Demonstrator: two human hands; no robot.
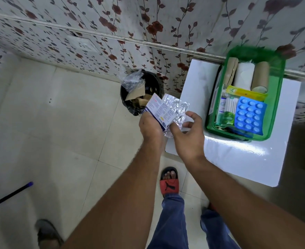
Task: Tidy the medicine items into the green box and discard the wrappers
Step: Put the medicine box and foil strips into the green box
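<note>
My left hand (150,125) grips a flattened white and blue medicine carton (159,109) together with crumpled silver foil wrappers (177,109). My right hand (187,133) is right beside it, its fingers curled and pinching the lower edge of the foil. Both hands hover between the black bin (149,83) and the white table (238,155). The green box (275,97) stands on the table and holds a blue blister pack (249,116), cotton buds, a yellow tube, a green tube and three rolls at the back.
The bin, lined with a black bag, holds cardboard scraps and clear plastic (132,79), and stands against the flowered wall. A dark stick (8,196) lies on the tiled floor at the left. My foot in a red slipper (169,184) is below the hands.
</note>
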